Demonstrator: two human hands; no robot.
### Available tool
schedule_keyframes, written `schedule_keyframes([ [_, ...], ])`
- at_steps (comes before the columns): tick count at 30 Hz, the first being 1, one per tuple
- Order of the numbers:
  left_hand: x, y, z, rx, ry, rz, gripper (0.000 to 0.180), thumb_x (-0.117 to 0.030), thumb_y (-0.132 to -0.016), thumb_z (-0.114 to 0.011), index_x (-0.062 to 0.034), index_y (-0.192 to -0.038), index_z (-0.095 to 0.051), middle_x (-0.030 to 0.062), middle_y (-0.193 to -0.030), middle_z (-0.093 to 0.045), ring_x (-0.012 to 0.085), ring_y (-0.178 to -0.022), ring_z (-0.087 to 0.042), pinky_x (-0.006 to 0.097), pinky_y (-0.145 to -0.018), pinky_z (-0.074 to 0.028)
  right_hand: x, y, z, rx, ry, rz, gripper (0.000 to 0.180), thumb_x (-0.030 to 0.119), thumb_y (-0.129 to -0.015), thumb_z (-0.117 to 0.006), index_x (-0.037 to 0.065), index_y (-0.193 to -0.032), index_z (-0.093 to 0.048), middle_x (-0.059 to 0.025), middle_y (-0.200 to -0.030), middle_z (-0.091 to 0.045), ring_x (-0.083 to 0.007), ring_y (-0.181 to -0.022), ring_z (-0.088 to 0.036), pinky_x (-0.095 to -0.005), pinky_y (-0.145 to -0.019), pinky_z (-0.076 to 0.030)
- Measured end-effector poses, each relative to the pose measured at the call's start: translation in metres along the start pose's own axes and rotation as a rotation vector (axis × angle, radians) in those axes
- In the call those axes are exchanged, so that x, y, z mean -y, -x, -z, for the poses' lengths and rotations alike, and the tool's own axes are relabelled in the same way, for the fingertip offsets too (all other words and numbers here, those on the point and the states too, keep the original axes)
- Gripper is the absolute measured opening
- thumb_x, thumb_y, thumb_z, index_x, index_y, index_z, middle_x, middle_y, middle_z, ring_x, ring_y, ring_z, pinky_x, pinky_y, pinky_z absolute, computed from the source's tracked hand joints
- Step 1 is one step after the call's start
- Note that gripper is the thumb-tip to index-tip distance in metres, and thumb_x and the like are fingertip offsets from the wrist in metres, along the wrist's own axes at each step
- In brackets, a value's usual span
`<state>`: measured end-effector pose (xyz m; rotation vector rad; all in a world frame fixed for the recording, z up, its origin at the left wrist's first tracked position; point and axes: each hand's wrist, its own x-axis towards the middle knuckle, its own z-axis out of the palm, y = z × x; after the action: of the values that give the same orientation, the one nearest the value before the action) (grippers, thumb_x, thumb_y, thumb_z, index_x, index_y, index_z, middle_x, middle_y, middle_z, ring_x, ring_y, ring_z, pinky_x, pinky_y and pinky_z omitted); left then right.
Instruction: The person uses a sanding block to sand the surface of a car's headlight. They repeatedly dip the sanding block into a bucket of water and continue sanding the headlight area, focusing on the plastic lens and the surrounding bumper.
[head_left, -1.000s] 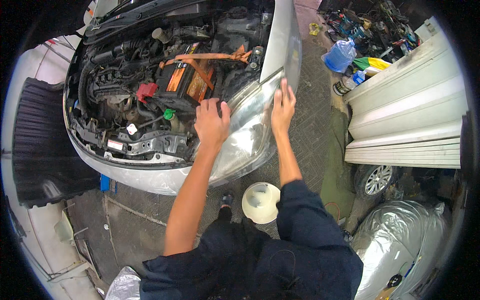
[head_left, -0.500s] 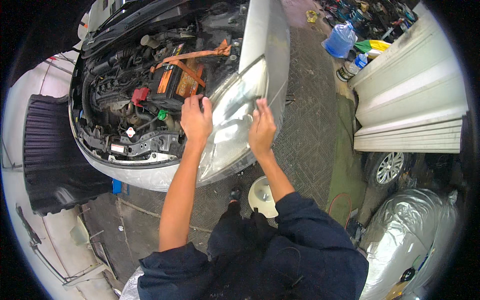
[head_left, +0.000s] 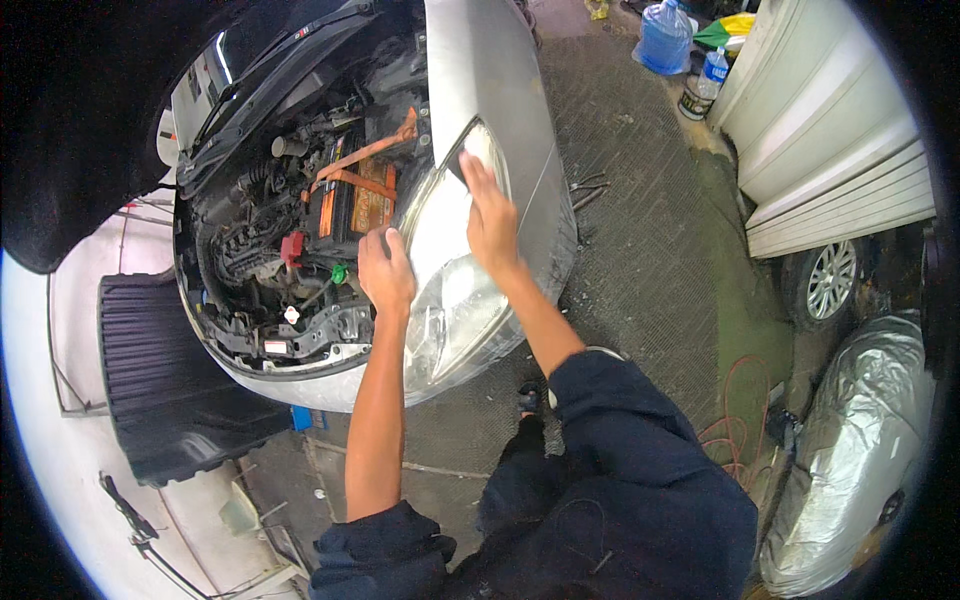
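Moved vs. earlier: our R hand (head_left: 490, 215), now over upper end of headlight (head_left: 455, 285), fingers straight; L hand (head_left: 387, 270) at its inner edge, fingers bent, can't tell if either's gripping; batt. (head_left: 372, 208) left of it.

Blue jug (head_left: 664, 42) near dark bucket (head_left: 694, 104); spoked wheel (head_left: 831, 281) near silver sheeting (head_left: 850, 455); ribbed panel (head_left: 180, 375).
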<state>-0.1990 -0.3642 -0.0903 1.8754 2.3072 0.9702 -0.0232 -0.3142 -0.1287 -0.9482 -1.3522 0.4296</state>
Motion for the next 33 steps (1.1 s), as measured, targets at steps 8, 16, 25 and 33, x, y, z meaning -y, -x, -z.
schedule_keyframes([
  [8, -0.002, 0.004, 0.000, -0.036, 0.046, -0.038, 0.034, -0.029, -0.104, -0.053, 0.0001, -0.110, -0.068, 0.0200, -0.107, -0.067, 0.0405, -0.101, -0.063, 0.048, -0.091, -0.049, -0.001, 0.012, 0.009, -0.029, -0.163, -0.277, 0.056, 0.006, -0.106, -0.046, 0.000, -0.159, -0.034, -0.0224, -0.154, -0.050, -0.0415, -0.145, -0.044, -0.0495, -0.124, -0.029],
  [16, 0.000, 0.002, -0.005, -0.043, 0.011, -0.065, 0.032, -0.028, -0.104, -0.054, 0.0011, -0.108, -0.067, 0.0202, -0.106, -0.067, 0.0402, -0.101, -0.064, 0.048, -0.088, -0.049, -0.012, 0.061, 0.018, -0.022, 0.120, -0.223, 0.049, 0.009, -0.107, -0.045, -0.001, -0.155, -0.041, -0.0263, -0.143, -0.059, -0.0345, -0.135, -0.058, -0.0469, -0.116, -0.041],
  [25, 0.004, -0.002, -0.002, -0.048, 0.011, -0.065, 0.033, -0.028, -0.104, -0.054, 0.0001, -0.112, -0.069, 0.0195, -0.109, -0.068, 0.0386, -0.100, -0.064, 0.047, -0.091, -0.049, -0.001, 0.021, 0.060, 0.114, 0.057, -0.316, 0.047, -0.001, -0.102, -0.047, 0.003, -0.148, -0.054, -0.0249, -0.145, -0.058, -0.0318, -0.136, -0.058, -0.0443, -0.113, -0.047],
  [33, 0.006, 0.000, -0.003, -0.020, 0.020, -0.070, 0.035, -0.028, -0.105, -0.053, 0.0029, -0.110, -0.068, 0.0208, -0.105, -0.067, 0.0403, -0.098, -0.063, 0.047, -0.089, -0.048, -0.010, 0.003, 0.009, 0.018, 0.058, -0.065, 0.057, -0.001, -0.101, -0.047, 0.002, -0.158, -0.039, -0.0225, -0.158, -0.046, -0.0412, -0.146, -0.043, -0.0474, -0.122, -0.035],
])
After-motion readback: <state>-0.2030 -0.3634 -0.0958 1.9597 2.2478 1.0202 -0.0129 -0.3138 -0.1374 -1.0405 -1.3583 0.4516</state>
